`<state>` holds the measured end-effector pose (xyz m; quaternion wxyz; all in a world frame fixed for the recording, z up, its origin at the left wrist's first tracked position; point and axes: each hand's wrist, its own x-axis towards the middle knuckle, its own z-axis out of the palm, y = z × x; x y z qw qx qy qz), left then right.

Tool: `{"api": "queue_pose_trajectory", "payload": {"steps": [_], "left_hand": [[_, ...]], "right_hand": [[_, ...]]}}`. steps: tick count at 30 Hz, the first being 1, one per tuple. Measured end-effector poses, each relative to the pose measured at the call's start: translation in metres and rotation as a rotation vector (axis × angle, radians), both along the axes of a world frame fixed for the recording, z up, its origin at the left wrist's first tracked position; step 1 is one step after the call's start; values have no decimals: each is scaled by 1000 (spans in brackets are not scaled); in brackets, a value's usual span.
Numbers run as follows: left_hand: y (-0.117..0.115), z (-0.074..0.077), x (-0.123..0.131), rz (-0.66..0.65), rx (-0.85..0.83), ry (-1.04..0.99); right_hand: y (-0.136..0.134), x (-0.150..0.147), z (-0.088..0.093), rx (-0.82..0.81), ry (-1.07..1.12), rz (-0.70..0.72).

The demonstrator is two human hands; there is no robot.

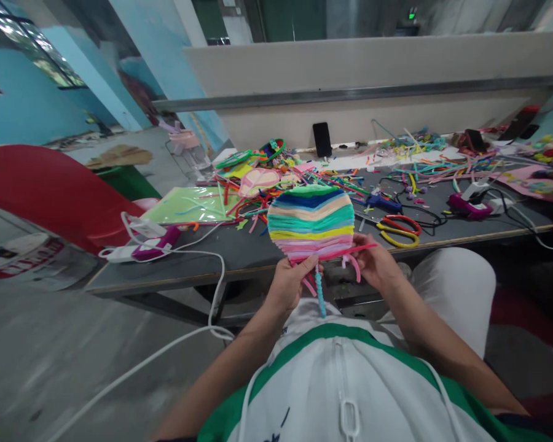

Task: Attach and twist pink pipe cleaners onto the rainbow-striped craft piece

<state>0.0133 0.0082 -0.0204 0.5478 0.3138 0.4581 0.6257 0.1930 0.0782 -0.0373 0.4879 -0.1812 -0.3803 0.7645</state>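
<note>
A rounded striped pipe-cleaner piece [311,216] is held up at the table's front edge, its bands running from green and blue through peach and teal to yellow and pink. My left hand [289,279] grips its lower edge, thumb on top. Across that bottom edge lies a bright pink pipe cleaner [366,247], with its free end jutting right. My right hand [375,263] is closed on the pink strands near that end; some of its fingers are hidden behind. Below the piece hangs a light blue twisted stem [320,291], and curled pink ends dangle beside it.
Yellow-and-red-handled scissors [400,230] and a blue glue gun [384,202] lie right of the piece. Loose pipe cleaners litter the table [203,265]. Purple-and-white power strips [156,242] sit left and right, a white cord trailing off. A phone [322,140] leans at the back.
</note>
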Motion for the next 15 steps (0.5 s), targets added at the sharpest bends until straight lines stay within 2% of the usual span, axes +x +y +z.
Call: {"api": "queue_pose_trajectory", "payload": {"steps": [6,8,12,15], "left_hand": [[4,-9,0,-225,-55,159],[8,-9,0,-266,-48,98],[13,-7,-4,-323,3,-150],[11,-7,-4,-342,7,-207]], "right_hand": [[-2,9,25,45,-52,47],[-4,9,30,24,-53,4],[-5,13,35,-12,24,-145],[-4,16,36,-8,74,-247]]}}
